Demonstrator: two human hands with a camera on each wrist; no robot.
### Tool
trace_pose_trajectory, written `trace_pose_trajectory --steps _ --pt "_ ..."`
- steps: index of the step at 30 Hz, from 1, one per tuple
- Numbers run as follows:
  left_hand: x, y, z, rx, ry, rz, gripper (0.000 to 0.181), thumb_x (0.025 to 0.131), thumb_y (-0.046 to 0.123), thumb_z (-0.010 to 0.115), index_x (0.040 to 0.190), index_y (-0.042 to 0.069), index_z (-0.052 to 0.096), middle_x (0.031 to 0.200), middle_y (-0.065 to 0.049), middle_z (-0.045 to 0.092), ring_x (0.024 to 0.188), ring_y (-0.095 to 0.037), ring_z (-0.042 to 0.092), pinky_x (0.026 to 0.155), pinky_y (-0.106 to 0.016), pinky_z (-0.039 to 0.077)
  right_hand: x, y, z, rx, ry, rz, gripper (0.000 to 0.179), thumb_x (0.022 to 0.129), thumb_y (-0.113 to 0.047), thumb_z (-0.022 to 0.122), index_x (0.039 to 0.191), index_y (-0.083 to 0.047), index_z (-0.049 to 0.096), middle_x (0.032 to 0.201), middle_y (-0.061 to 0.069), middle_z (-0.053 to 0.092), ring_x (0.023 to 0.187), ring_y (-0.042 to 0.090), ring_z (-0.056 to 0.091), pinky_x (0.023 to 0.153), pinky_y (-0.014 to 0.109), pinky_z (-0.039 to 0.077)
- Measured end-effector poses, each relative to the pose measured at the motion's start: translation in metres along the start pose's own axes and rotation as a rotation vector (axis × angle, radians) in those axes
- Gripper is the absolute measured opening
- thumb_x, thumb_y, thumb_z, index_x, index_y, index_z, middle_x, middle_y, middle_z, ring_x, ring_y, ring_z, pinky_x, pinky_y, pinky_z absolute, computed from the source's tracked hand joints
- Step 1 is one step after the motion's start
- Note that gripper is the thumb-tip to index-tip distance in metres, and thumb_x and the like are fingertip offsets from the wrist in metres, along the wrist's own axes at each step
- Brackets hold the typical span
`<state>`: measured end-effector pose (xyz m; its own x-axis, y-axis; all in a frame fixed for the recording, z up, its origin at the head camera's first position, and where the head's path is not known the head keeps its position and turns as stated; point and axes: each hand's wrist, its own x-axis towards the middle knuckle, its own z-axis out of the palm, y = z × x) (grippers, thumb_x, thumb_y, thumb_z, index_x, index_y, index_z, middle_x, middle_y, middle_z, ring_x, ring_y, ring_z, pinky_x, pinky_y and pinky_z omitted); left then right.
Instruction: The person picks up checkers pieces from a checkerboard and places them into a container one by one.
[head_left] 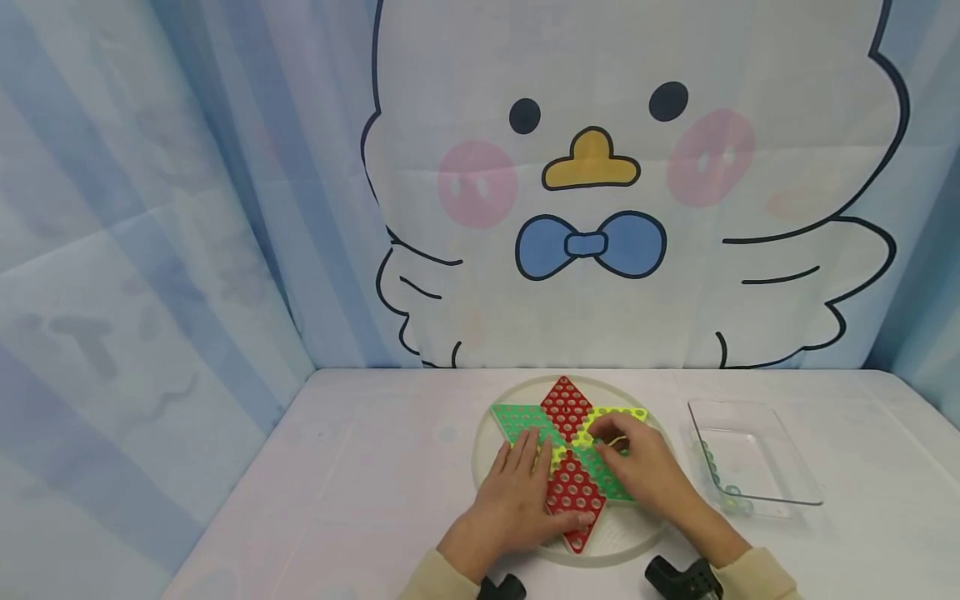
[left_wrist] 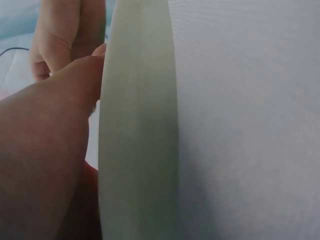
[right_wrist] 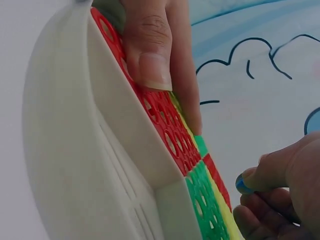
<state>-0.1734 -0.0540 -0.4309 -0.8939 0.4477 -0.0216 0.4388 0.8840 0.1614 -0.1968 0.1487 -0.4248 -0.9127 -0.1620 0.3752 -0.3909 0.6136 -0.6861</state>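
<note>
A Chinese checkers board (head_left: 576, 492) lies on the table, a star of red, green and yellow holed sections on a round pale base (head_left: 626, 533). My left hand (head_left: 517, 500) rests on the left side of the star with its fingers extended, the thumb over the near red section. Above the right side, over the yellow and green sections, is my right hand (head_left: 645, 467). In the right wrist view its thumb and index finger pinch a small blue marble (right_wrist: 244, 184), just off the board. The left wrist view shows mostly the base's pale side wall (left_wrist: 137, 125).
To the right of the board stands a clear plastic tray (head_left: 795, 492). Several greenish glass marbles (head_left: 733, 492) lie along its left side and near left corner. A white cloth (head_left: 360, 483) covers the table, and a printed curtain (head_left: 480, 317) hangs behind it.
</note>
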Motion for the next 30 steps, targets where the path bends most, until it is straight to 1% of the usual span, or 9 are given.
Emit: trace_pose_trajectory --steps 7,13,15,20,22,23,24,27,30 --pt "-0.001 -0.002 -0.002 -0.021 -0.009 -0.003 0.104 0.086 0.080 0.046 0.157 0.006 0.027 0.164 -0.015 0.022 0.154 -0.027 0.019 0.123 -0.047 0.022 0.002 -0.003 -0.010 -0.004 0.026 -0.008 0.016 0.089 0.001 0.069 0.102 -0.007 0.068 0.099 0.003 0.070 0.090 0.015 0.064 0.079 0.032 0.057" --pt "-0.001 -0.002 -0.003 -0.003 0.009 0.003 0.104 0.086 0.080 0.046 0.156 0.006 0.028 0.164 -0.015 0.024 0.153 -0.027 0.021 0.123 -0.047 0.023 0.003 -0.004 -0.022 -0.027 0.076 -0.016 0.015 0.090 -0.002 0.069 0.104 -0.008 0.068 0.100 0.003 0.070 0.091 0.017 0.065 0.079 0.029 0.057" --pt "-0.002 -0.002 -0.003 -0.002 0.013 0.005 0.103 0.086 0.080 0.046 0.156 0.006 0.029 0.164 -0.015 0.024 0.153 -0.027 0.021 0.123 -0.047 0.023 0.004 -0.005 -0.027 -0.035 0.081 -0.007 0.016 0.091 -0.002 0.069 0.105 -0.007 0.067 0.101 0.004 0.070 0.093 0.019 0.065 0.080 0.030 0.057" --pt "-0.002 -0.002 -0.003 -0.001 0.023 0.011 0.103 0.086 0.079 0.047 0.156 0.005 0.029 0.163 -0.016 0.025 0.153 -0.028 0.022 0.122 -0.047 0.023 0.005 -0.004 -0.038 -0.064 0.077 0.053 0.018 0.092 -0.002 0.065 0.110 -0.004 0.064 0.106 0.009 0.069 0.099 0.023 0.065 0.086 0.039 0.057" --pt "-0.002 -0.002 -0.003 0.000 0.025 0.011 0.103 0.086 0.079 0.047 0.155 0.005 0.030 0.163 -0.016 0.026 0.153 -0.028 0.022 0.122 -0.046 0.024 0.006 -0.002 -0.041 -0.074 0.080 0.074 0.018 0.093 -0.002 0.064 0.111 -0.004 0.064 0.108 0.010 0.069 0.101 0.024 0.065 0.087 0.040 0.057" --pt "-0.002 -0.002 -0.003 0.000 0.024 0.010 0.103 0.086 0.079 0.047 0.155 0.005 0.030 0.163 -0.016 0.026 0.153 -0.028 0.022 0.123 -0.046 0.023 0.006 -0.001 -0.043 -0.076 0.083 0.080 0.019 0.093 -0.002 0.064 0.112 -0.004 0.064 0.108 0.010 0.068 0.102 0.025 0.065 0.088 0.038 0.057" --pt "-0.002 -0.002 -0.003 -0.001 0.022 0.008 0.103 0.086 0.079 0.047 0.156 0.005 0.029 0.163 -0.016 0.025 0.153 -0.027 0.022 0.123 -0.046 0.023 0.006 0.000 -0.045 -0.074 0.089 0.083 0.019 0.093 -0.002 0.064 0.112 -0.004 0.064 0.108 0.010 0.068 0.102 0.025 0.064 0.088 0.034 0.057" --pt "-0.002 -0.002 -0.004 -0.011 0.006 0.002 0.104 0.086 0.080 0.046 0.156 0.006 0.028 0.164 -0.015 0.024 0.153 -0.027 0.021 0.123 -0.046 0.022 0.006 0.002 -0.051 -0.065 0.113 0.084 0.019 0.093 -0.003 0.065 0.112 -0.004 0.064 0.108 0.011 0.068 0.102 0.024 0.064 0.084 0.014 0.052" --pt "-0.002 -0.002 -0.004 -0.019 -0.009 -0.005 0.104 0.085 0.080 0.046 0.157 0.006 0.027 0.164 -0.014 0.023 0.154 -0.026 0.019 0.123 -0.046 0.021 0.005 0.004 -0.057 -0.053 0.144 0.085 0.019 0.094 -0.004 0.065 0.112 -0.005 0.065 0.108 0.011 0.068 0.099 0.011 0.062 0.079 0.001 0.043"
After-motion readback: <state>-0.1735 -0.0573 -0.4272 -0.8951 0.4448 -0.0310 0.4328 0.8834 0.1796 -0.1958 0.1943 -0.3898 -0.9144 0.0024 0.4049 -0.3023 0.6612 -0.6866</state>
